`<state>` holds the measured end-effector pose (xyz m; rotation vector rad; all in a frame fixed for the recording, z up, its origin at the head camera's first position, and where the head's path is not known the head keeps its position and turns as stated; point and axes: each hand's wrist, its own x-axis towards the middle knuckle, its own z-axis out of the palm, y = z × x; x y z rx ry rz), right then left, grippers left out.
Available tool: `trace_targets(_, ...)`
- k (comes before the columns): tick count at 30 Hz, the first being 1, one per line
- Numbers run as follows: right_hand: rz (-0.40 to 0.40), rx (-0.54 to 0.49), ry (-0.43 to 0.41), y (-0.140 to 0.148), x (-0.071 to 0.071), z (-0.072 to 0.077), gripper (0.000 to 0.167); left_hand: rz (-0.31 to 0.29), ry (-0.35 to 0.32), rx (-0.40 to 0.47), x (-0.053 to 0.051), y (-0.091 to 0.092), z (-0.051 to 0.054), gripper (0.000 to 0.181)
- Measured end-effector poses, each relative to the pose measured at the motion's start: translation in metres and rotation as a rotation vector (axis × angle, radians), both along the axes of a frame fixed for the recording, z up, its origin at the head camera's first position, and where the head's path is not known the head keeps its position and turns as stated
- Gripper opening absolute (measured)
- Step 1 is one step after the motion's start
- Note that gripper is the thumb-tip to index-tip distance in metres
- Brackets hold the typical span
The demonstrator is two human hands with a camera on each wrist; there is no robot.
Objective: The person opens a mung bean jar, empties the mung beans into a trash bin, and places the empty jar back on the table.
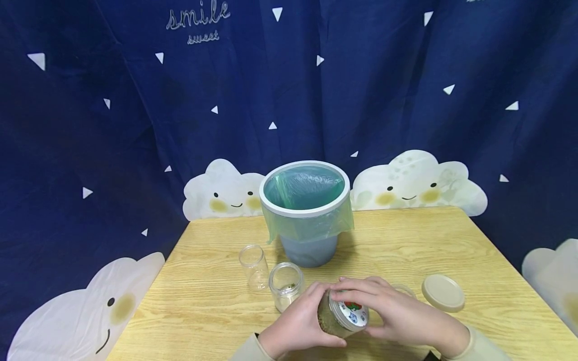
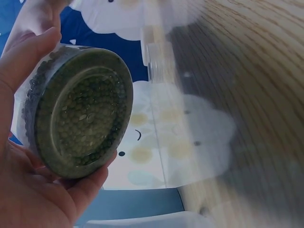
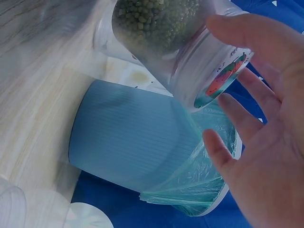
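A clear jar [image 2: 85, 118] of small green beans is tilted on its side above the table. My left hand [image 1: 302, 318] grips its body, and the left wrist view looks at the beans through the jar's base. Its lid [image 1: 352, 313] is white with a red and green picture and faces right. Around the lid's edge curls my right hand [image 1: 388, 311], thumb on the near side, fingers on the far side. Just left of my hands stands an open clear jar [image 1: 286, 282] with a little dark matter inside. A taller clear container [image 1: 254, 265] is behind it.
A blue-grey bin [image 1: 309, 248] lined with a green bag [image 1: 311, 228] stands at the table's back middle. To the right lies a cream lid [image 1: 443, 292], with a pale ring-shaped thing [image 1: 404, 289] partly hidden behind my right hand. A dark blue curtain [image 1: 253, 75] hangs behind the wooden table [image 1: 189, 311].
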<state>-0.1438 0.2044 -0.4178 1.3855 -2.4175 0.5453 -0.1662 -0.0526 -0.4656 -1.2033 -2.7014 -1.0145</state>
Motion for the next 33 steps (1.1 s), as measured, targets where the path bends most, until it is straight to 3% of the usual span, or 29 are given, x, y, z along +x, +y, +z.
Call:
trace_targets(4,0.011,-0.014,-0.017,-0.001,0.001,0.001,0.101,0.018,-0.015,-0.001,0.001,0.000,0.001,0.095)
trace_targets(7,-0.026,-0.038,-0.030,-0.002,0.002,0.001,0.094,0.040,-0.020,-0.001,0.002,0.001,0.003,0.096)
trace_targets(13,-0.239,-0.087,-0.073,-0.006,0.003,0.000,0.078,0.075,-0.062,0.011,0.003,0.002,0.004,0.094)
trace_targets(18,-0.326,-0.107,-0.106,-0.009,0.003,0.000,0.075,0.089,-0.051,0.012,0.004,0.003,0.005,0.094)
trace_targets(24,-0.366,-0.088,-0.138,-0.012,0.005,0.000,0.081,0.087,-0.007,0.010,0.004,0.004,0.005,0.094)
trace_targets(29,-0.370,-0.077,-0.161,-0.011,0.005,-0.001,0.080,0.090,-0.033,0.010,0.004,0.005,0.006,0.093)
trace_targets(33,-0.329,-0.093,-0.159,-0.010,0.005,-0.001,0.075,0.093,-0.055,0.014,0.004,0.006,0.007,0.093)
